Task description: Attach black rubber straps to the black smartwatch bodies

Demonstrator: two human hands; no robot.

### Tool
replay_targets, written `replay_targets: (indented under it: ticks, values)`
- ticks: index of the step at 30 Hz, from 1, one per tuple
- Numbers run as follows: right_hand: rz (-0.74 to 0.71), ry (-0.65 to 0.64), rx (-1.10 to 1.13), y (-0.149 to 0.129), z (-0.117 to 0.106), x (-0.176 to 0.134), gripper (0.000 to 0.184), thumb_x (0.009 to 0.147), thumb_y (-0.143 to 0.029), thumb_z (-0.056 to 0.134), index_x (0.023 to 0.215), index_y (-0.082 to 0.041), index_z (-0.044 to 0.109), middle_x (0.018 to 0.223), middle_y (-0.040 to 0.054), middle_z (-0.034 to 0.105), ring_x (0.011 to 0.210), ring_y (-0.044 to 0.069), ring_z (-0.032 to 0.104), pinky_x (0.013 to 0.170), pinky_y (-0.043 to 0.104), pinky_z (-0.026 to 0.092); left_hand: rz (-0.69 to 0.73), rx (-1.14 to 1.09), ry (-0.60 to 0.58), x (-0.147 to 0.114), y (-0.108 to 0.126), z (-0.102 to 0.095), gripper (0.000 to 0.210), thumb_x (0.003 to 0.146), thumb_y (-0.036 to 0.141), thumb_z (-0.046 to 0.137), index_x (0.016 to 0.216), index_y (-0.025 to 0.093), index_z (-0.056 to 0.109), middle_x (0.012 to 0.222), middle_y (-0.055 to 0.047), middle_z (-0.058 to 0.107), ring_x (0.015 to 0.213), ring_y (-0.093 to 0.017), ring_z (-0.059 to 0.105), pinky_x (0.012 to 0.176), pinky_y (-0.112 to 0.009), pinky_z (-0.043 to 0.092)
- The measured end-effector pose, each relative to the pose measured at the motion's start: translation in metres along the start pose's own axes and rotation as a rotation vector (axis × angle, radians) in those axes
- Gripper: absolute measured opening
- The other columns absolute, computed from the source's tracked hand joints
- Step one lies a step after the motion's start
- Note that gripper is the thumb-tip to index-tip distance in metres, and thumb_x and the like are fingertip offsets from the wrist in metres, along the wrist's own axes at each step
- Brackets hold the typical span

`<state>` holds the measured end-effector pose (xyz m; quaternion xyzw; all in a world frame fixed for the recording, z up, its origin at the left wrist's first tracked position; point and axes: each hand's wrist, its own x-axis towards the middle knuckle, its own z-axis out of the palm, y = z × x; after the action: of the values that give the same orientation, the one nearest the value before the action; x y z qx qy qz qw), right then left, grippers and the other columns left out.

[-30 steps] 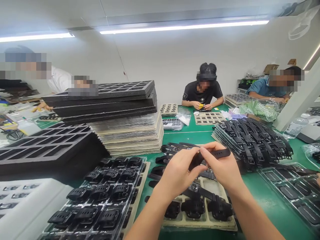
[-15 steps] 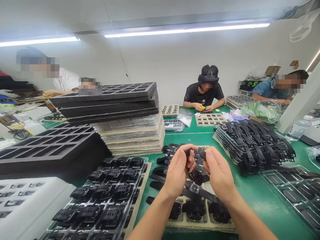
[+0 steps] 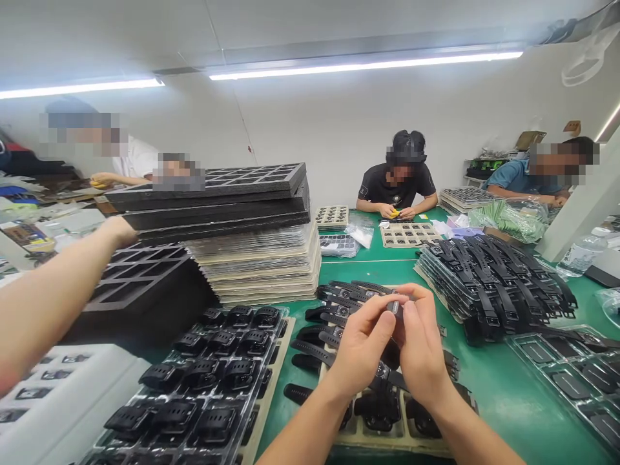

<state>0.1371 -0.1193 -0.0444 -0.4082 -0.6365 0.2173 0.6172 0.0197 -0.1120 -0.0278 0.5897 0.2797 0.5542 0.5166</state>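
Note:
Above a beige tray (image 3: 387, 440) of black smartwatches, my left hand (image 3: 361, 345) and my right hand (image 3: 420, 352) are close together. Both are closed on the band of one black smartwatch (image 3: 396, 309), its strap ends pinched between the fingers. Most of this watch is hidden behind my hands. Several watches with their straps spread out (image 3: 312, 352) lie on the tray below and to the left of my wrists. A clear plastic tray of watches with looped straps (image 3: 213, 368) is to the left of my left forearm.
Another person's arm (image 3: 62, 294) reaches in from the left toward stacked black foam trays (image 3: 213, 210). Beneath these foam trays is a tall stack of pale trays (image 3: 256, 271). To the right are piled watches (image 3: 494, 278) and a clear tray (image 3: 571, 374). A co-worker (image 3: 397, 181) sits opposite.
My hands have come closer together, bringing the strap ends together between them. Another person's arm has entered from the left. The view has shifted slightly.

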Motion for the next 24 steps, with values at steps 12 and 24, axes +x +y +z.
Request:
replay_targets:
  ticks: [12, 24]
  values:
    - [0.134, 0.092, 0.126, 0.002, 0.011, -0.003, 0.026, 0.109, -0.038, 0.040, 0.130, -0.029, 0.050, 0.123, 0.0077, 0.059, 0.112, 0.024, 0.061, 0.095, 0.043, 0.052, 0.120, 0.186, 0.032, 0.001, -0.005, 0.002, 0.047, 0.099, 0.054, 0.058, 0.126, 0.019, 0.073, 0.125, -0.012, 0.072, 0.113, -0.027, 0.068, 0.102, -0.036, 0.051]
    - [0.201, 0.107, 0.258, 0.009, 0.019, 0.002, 0.025, 0.108, -0.049, 0.041, 0.123, -0.031, 0.049, 0.114, 0.0050, 0.057, 0.096, 0.020, 0.062, 0.086, 0.037, 0.054, 0.110, 0.195, 0.097, 0.000, -0.007, 0.005, 0.038, 0.098, 0.044, 0.063, 0.127, 0.021, 0.071, 0.128, -0.011, 0.072, 0.119, -0.026, 0.065, 0.106, -0.035, 0.050]
